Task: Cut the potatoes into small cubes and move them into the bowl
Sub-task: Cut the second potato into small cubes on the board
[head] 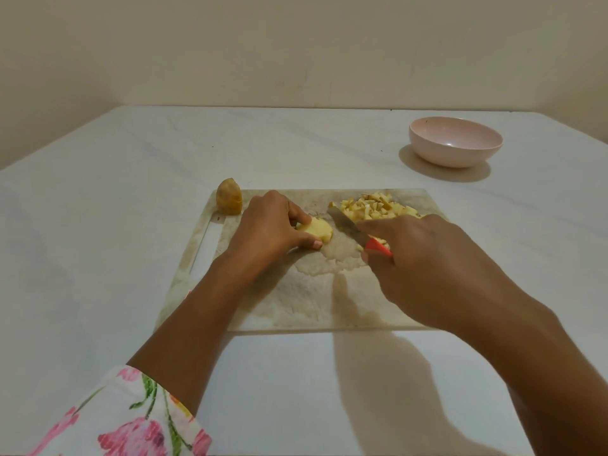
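On the pale cutting board [309,304] my left hand [269,225] pinches a peeled potato piece [317,229] between fingers and thumb. My right hand [421,258] grips a knife [350,229] by its red handle; the blade points up and left, just right of that piece. A heap of small potato cubes [378,207] lies at the board's far right. An unpeeled potato chunk [229,200] stands at the board's far left corner. The pink bowl [455,141], with nothing visible inside, sits on the table beyond the board to the right.
The white table [115,199] stretches around the board and meets cream walls at the back. A floral sleeve covers my left upper forearm at the bottom left.
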